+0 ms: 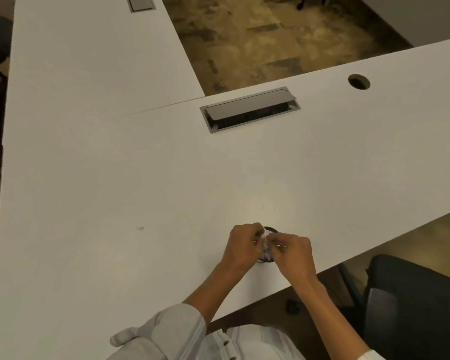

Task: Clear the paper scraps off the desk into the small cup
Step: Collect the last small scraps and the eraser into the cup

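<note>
A small dark cup (268, 259) stands near the front edge of the white desk (140, 178), mostly hidden between my two hands. White paper scraps (266, 240) fill its mouth. My left hand (242, 246) wraps the cup's left side with its fingers curled at the rim. My right hand (292, 252) pinches the white paper scraps just above the cup. One tiny paper scrap (140, 227) lies alone on the desk, well to the left of the cup.
A metal cable hatch (250, 109) is set into the desk farther back, with a round cable hole (359, 81) at the back right. A dark chair (416, 302) stands beyond the desk's front edge at the right.
</note>
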